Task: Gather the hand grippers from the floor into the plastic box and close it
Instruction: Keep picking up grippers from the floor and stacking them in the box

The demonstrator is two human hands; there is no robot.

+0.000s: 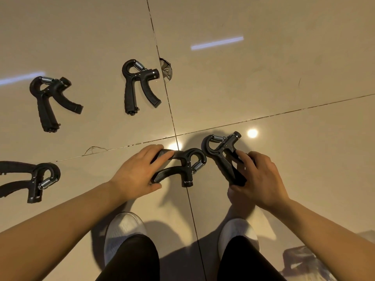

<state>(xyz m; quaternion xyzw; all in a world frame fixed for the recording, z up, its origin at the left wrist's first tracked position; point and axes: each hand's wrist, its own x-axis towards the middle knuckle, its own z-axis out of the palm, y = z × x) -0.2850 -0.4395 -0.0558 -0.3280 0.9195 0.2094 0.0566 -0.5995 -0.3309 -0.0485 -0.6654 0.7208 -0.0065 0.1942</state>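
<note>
Several black hand grippers with steel springs lie on the glossy tiled floor. My left hand [135, 171] closes around the handles of one hand gripper [183, 166] lying just ahead of my feet. My right hand [258, 180] grips the handles of another hand gripper [220, 148] beside it, spring end pointing away. Three more lie untouched: one hand gripper [138, 86] at centre left, one hand gripper [51, 98] at far left, and one hand gripper [38, 180] at the left edge, partly cut off. The plastic box is not in view.
My two white shoes [124, 230] [239, 232] stand on the floor below the hands. A broken round patch [166, 71] sits on the tile joint near the centre gripper. Something translucent [304, 260] shows at the bottom right corner.
</note>
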